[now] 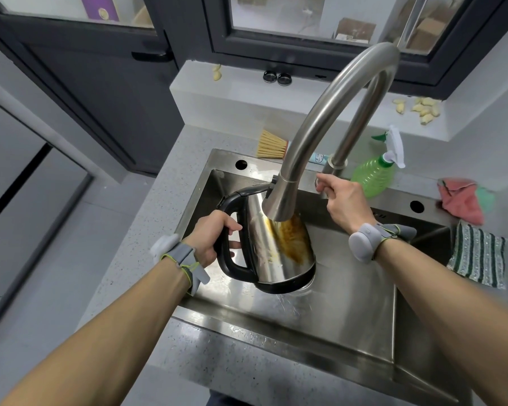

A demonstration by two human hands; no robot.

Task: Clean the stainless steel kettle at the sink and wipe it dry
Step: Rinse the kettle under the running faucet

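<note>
**Stained kettle held under the tap**

The kettle (276,247) hangs over the sink (320,326), tilted, its black base low above the wet steel floor and its top leaning away toward the back wall. A brown and yellow stain runs down its shiny side. Its upper side sits directly beneath the spray head of the tap (329,118), which curves high over the basin.

The left hand (210,238) has its fingers wrapped around the kettle's black handle, carrying it. The right hand (342,200) reaches to the tap's base, fingers curled around the lever (320,183) there. Both wrists wear grey bands.

On the sink's right edge lies a green striped cloth (478,256), and behind it, on the counter (147,230), a crumpled pink rag (461,200). A green spray bottle (376,171) stands just behind the right hand. A small straw brush (272,145) rests behind the sink near the tap. On the window ledge (247,92) sit two round metal pieces (277,78) and scattered garlic cloves (420,106).
</note>
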